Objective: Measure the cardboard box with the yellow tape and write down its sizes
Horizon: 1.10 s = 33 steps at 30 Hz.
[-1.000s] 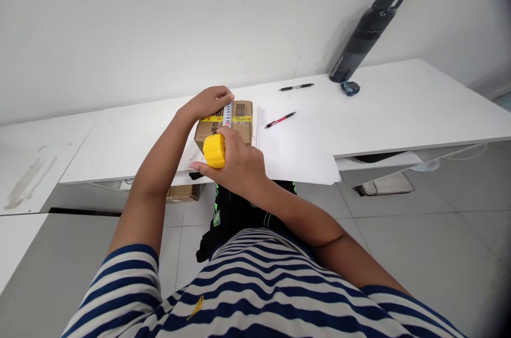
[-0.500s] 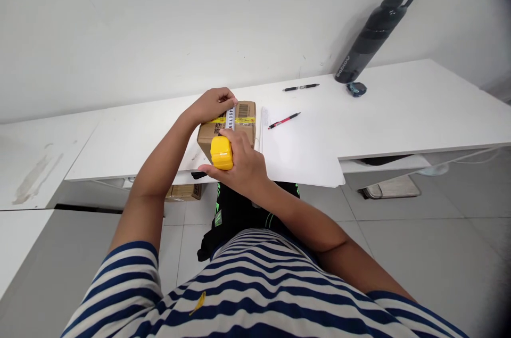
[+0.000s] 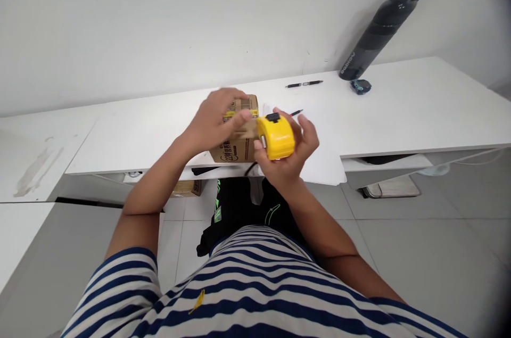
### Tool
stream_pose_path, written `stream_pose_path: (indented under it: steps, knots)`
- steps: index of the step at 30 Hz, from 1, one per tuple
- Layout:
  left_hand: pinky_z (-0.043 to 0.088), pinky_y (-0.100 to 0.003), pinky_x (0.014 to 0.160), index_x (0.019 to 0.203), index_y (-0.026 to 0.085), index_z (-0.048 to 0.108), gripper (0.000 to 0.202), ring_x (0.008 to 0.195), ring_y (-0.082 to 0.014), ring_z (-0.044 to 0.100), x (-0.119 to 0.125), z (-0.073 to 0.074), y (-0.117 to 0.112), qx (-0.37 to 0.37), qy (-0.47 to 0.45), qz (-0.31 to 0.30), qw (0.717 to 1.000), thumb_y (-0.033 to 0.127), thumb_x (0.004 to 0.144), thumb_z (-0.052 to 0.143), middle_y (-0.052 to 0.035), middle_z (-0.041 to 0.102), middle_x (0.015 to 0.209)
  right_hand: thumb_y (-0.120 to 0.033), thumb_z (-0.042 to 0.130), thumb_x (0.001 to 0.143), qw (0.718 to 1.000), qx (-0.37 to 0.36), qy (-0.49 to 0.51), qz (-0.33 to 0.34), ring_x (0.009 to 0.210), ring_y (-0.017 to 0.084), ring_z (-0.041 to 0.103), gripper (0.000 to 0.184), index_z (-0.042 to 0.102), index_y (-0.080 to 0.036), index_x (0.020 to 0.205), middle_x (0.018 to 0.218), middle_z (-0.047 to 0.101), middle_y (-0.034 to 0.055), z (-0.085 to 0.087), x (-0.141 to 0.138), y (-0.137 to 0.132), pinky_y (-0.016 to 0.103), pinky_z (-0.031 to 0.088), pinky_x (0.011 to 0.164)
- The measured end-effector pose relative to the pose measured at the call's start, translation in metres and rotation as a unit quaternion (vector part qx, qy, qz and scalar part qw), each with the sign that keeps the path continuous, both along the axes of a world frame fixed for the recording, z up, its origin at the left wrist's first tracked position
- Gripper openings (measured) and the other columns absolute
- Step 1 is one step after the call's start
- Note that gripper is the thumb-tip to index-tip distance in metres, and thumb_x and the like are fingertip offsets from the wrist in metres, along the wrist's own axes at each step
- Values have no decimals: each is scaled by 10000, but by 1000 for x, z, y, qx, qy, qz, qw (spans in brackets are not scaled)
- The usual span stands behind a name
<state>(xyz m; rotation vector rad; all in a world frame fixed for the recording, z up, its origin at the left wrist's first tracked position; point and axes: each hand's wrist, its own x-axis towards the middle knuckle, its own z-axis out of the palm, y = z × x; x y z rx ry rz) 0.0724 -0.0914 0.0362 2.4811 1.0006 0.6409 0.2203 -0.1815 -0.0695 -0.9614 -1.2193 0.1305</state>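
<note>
A small cardboard box stands at the desk's front edge, yellow tape across its top and dark print on its front. My left hand reaches over the box's left and upper side, its fingers at the far top edge and its thumb across the top, slightly blurred. Just right of the box, my right hand holds a yellow tape measure with a black button facing up. Its thumb presses one side and its fingers curl behind. No blade shows clearly out of the case.
White paper sheets lie right of the box, with a pen partly hidden on them. Farther back are a black pen, a small dark-blue object and a dark bottle. Another cardboard box sits below the desk.
The tape blade that lay across the box's top is off it. My right hand has moved right with the tape measure, and the box has turned, showing its printed face.
</note>
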Motion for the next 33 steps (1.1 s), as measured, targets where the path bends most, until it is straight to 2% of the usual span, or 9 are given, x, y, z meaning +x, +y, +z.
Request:
stream_pose_path:
  steps: [4,9,12,15,19,21,25,30,33]
  knots:
    - [175,-632,1282,1541,266,470,768,1585,-408,245,-47,-25,29,-9,66,-1,998,708,916,534,-108,367,1694,-549,725,845,982,-53,180,30,1207,315,692,747,299,-376,1434,1437,552,124,-1,11,7,511,656,871]
    - [364,-562,1220,1430,280,601,808,1494,-371,452,-127,-78,44,-164,-274,69,945,837,923,305,-90,577,1550,-502,856,717,914,-139,354,138,801,175,757,593,473,-299,1122,1321,680,62,4,15,17,266,579,522]
    - [439,-520,1157,1211,196,706,908,1337,-370,605,-133,-120,40,-254,-385,101,882,926,841,313,-131,746,1276,-473,918,625,895,-154,381,176,800,168,768,633,492,-283,1051,1297,701,42,9,10,30,250,594,550]
    - [458,-472,1125,1170,199,685,821,1318,-328,611,-116,-138,32,-298,-357,123,877,897,841,405,-135,717,1306,-500,918,620,901,-156,347,210,890,201,782,644,493,-296,1059,1338,697,30,16,5,40,299,649,623]
    - [478,-383,1040,1012,206,638,515,1131,-222,643,-97,-99,2,-31,-380,275,882,701,934,517,-104,711,1137,-455,913,681,929,-134,203,280,1099,254,749,615,477,-313,1091,1425,672,67,27,2,24,372,683,711]
    - [503,-339,906,853,209,601,483,922,-180,632,-90,-67,-22,26,-345,253,903,646,992,449,-55,676,908,-374,911,715,937,-100,107,318,1247,275,690,588,468,-320,1099,1490,628,81,33,0,7,421,684,800]
    - [472,-283,666,795,206,577,495,690,-132,556,-76,-16,-59,-179,-198,-15,964,644,990,456,-2,591,735,-249,884,762,937,-9,-31,348,1440,262,549,615,474,-367,1204,1508,609,47,43,-5,-21,474,634,991]
    - [378,-234,532,726,204,506,489,542,-77,400,-64,-5,-63,-346,-189,-116,912,644,894,640,58,458,607,-238,830,825,929,-44,-97,355,1295,219,670,773,349,-399,1409,1386,686,67,48,-3,-31,438,640,987]
    - [425,-259,528,694,215,497,508,496,-81,399,-64,-13,-53,-453,-226,-183,843,653,825,718,69,406,553,-218,823,829,926,-72,-93,360,1274,213,685,734,360,-394,1371,1325,720,54,48,8,-35,429,634,1005]
